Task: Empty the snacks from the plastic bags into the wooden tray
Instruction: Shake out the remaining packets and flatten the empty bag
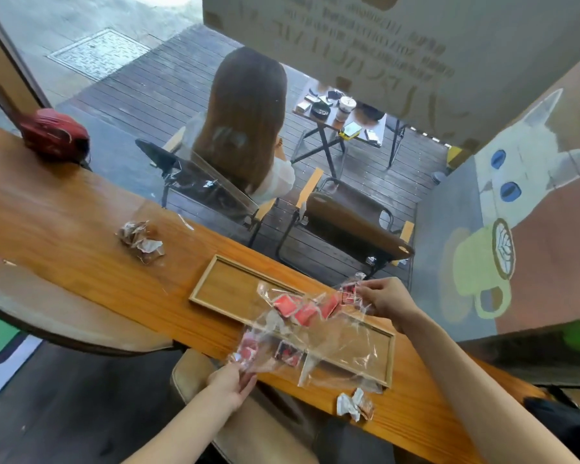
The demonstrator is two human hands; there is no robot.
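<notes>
The left hand (230,383) pinches the near end of a clear plastic bag (302,329), and the right hand (387,301) pinches its far right end, stretching it over the wooden tray (215,286). Red snack packets (303,311) sit mid-bag, above the tray. I would raise the closed end and shake gently, keeping the mouth inside the rim. A second bag (141,237) lies far left on the counter (64,209).

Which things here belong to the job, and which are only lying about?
Job: clear plastic bag of red snacks, held by left hand and right hand; wooden tray.

Lying about: red helmet; crumpled wrappers.
</notes>
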